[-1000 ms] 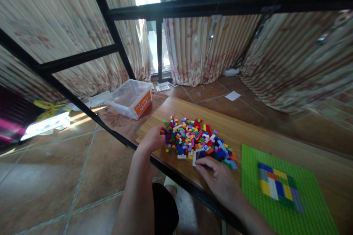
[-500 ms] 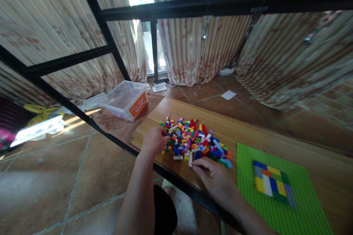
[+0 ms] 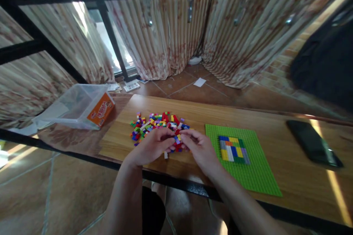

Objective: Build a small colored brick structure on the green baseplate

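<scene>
My left hand [image 3: 154,146] and my right hand [image 3: 200,150] meet over the near right side of a heap of loose building bricks [image 3: 146,126]. Both hands are closed, with small yellow and blue-purple building bricks [image 3: 178,139] pinched between their fingertips. The fingers partly cover these bricks, so I cannot tell whether they are joined. A white brick [image 3: 166,155] lies just below my fingers. To the right of my hands is a green baseplate [image 3: 259,176] bearing a flat multicoloured block of bricks [image 3: 234,149].
The wooden table [image 3: 176,106] has a black front bar [image 3: 187,187]. An open clear plastic box [image 3: 79,99] with an orange label stands at the left. A black phone [image 3: 311,141] lies at the right. Patterned curtains [image 3: 165,40] hang behind a black metal frame.
My view has swung to the right, bringing the phone into sight. My hands, apart before at the heap's left and front, are now together over it with small bricks between the fingertips.
</scene>
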Demonstrator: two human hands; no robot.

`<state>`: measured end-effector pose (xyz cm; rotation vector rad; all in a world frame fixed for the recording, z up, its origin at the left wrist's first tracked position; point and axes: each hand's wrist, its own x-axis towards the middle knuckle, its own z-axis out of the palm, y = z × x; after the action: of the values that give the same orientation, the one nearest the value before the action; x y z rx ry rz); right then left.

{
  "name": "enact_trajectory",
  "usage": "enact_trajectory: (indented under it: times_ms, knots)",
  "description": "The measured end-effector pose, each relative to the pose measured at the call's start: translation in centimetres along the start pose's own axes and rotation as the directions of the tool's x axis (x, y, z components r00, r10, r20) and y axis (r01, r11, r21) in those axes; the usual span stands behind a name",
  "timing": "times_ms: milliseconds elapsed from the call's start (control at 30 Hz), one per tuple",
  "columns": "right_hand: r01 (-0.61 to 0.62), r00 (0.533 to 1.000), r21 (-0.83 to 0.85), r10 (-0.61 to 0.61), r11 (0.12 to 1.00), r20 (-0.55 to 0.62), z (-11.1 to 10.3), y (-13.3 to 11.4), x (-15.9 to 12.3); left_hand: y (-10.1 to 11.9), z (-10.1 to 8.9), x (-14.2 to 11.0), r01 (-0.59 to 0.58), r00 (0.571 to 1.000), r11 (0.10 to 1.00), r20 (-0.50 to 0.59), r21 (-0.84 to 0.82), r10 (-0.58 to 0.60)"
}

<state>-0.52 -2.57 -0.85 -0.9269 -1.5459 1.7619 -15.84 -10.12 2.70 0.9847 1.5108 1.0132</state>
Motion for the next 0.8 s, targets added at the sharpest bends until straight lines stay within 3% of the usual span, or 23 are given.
enact_trajectory:
  times_ms: [367, 600, 700, 800]
  knots:
    - [-0.124, 0.987, 0.320, 0.151, 0.939, -0.062, -1.1, -0.3, 0.1, -0.2, 2.7, 2.0, -0.020, 1.000, 0.985, 0.001, -0.170, 0.020]
    - [-0.238, 0.960, 0.571, 0.279, 0.786, 0.017, -1.5, -0.7, 0.2, 0.0, 3.3, 2.5, -0.017, 0.999, 0.969, -0.050, -0.248, 0.005]
    - [-0.268, 0.951, 0.605, 0.305, 0.750, 0.043, -1.7, -0.9, 0.3, 0.2, 3.5, 2.5, -0.051, 0.997, 0.965, -0.064, -0.255, 0.036]
    - [-0.245, 0.960, 0.585, 0.279, 0.773, 0.033, -1.6, -0.9, 0.3, 0.0, 3.6, 2.6, -0.104, 0.992, 0.969, -0.099, -0.225, 0.083]
